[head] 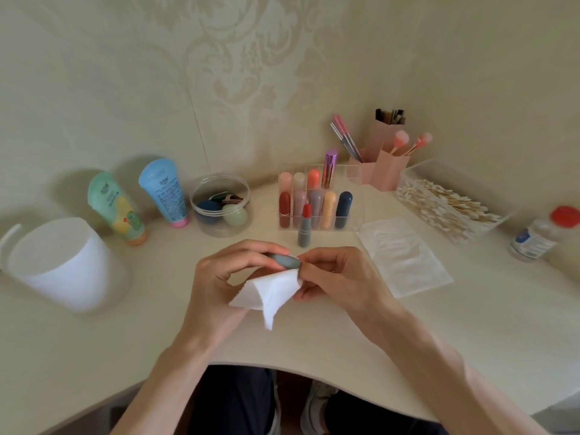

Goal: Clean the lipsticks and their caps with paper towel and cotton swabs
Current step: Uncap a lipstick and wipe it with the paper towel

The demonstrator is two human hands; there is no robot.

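Head view, centre of the frame: the left hand (pixel 226 274) has its fingers and thumb curled round a grey lipstick cap (pixel 286 261), held roughly level above the table (pixel 157 340). The right hand (pixel 337 274) meets it from the right, fingertips pinching a piece of white paper towel (pixel 270 293) against the cap's right end. The loose part of the towel hangs down between the two hands.

Just above the hands, an uncapped red lipstick (pixel 305 226) in a grey base stands upright on the table, right in front of a clear acrylic organizer (pixel 356 183) whose compartments hold capped lipsticks in red, pink, lilac, peach and dark blue.

At the right of the frame a clear box (pixel 439 166) holds cotton swabs (pixel 448 208). A flat white sheet (pixel 405 255) lies between the box and the right hand. At the far right edge stands a small clear bottle with a red cap (pixel 539 237).

At the left sits a paper towel roll (pixel 62 262). To its right are a green tube (pixel 116 208) and a blue tube (pixel 164 193), both standing cap down, and a round clear jar (pixel 219 178) of makeup sponges. Pink brush holders (pixel 389 171) stand behind the organizer, upper right of centre.
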